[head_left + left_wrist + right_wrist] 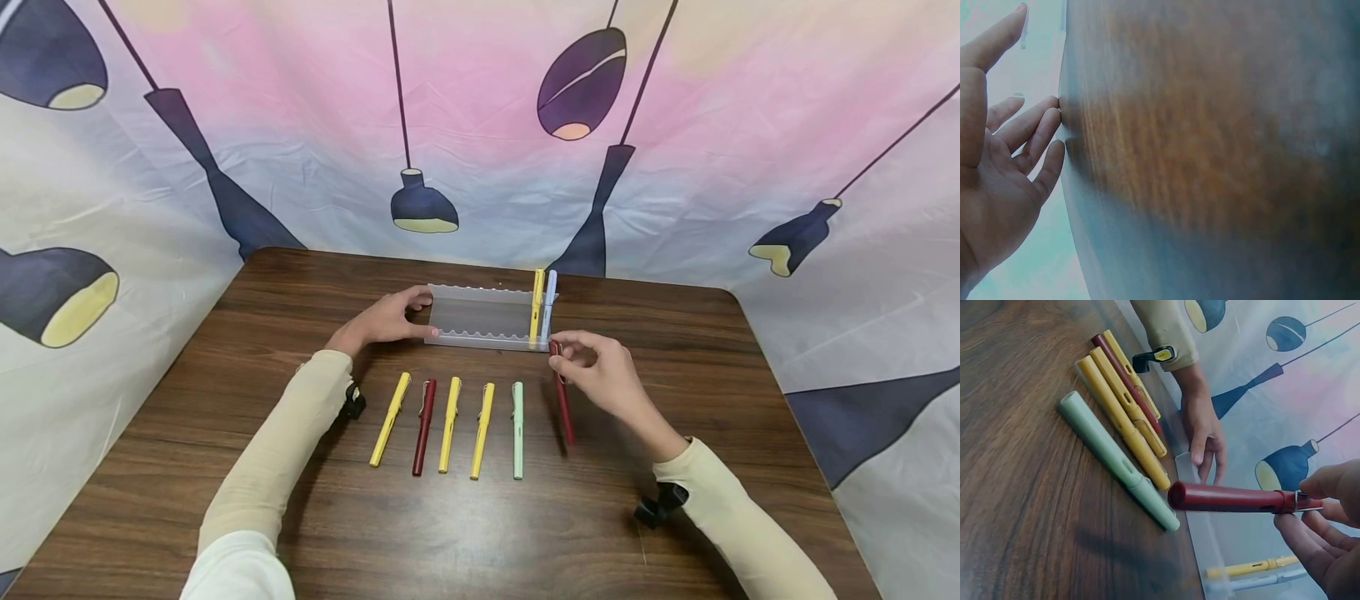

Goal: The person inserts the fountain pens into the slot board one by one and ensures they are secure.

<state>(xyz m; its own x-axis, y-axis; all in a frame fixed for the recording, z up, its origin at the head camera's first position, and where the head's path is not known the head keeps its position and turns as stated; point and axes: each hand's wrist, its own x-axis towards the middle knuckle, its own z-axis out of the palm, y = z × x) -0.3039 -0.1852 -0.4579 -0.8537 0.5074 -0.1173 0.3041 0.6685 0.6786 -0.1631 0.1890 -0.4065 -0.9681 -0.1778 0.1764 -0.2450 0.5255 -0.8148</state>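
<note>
My right hand pinches a dark red pen by its clip end between thumb and fingers. The barrel slants toward me, raised over the table in the right wrist view. Just beyond is a clear pen tray with scalloped edges. A yellow pen and a pale lavender pen lie side by side at its right end. My left hand holds the tray's left end, thumb at the front corner and fingers at the back one. In the left wrist view its fingers are slightly bent.
In front of the tray lie several pens in a row: a yellow pen, a dark red pen, two more yellow pens, and a mint green pen nearest my right hand. A patterned cloth hangs behind the wooden table.
</note>
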